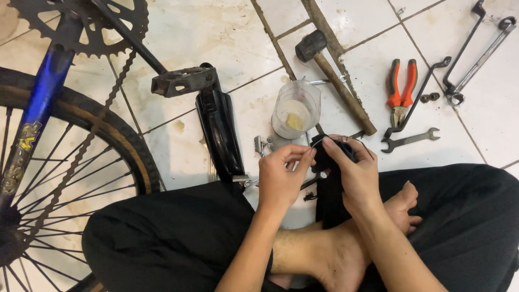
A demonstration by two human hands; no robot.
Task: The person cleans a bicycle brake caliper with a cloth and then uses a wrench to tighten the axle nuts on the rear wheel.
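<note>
I sit cross-legged on a tiled floor. My right hand [354,176] grips a black rubber strip, like an inner tube piece [328,197], that hangs down onto my bare foot [346,249]. My left hand [280,178] pinches at the strip's upper end beside a thin wire [346,140], fingertips meeting those of the right hand. What sits between the fingertips is too small to make out.
An upturned bicycle lies at left: wheel [65,178], chain [81,157], chainring [81,24], pedal [184,81], black mudguard [219,135]. On the tiles are a clear plastic cup [295,111], mallet [338,78], orange-handled pliers [401,89], spanners [411,139] and bent rods [465,48].
</note>
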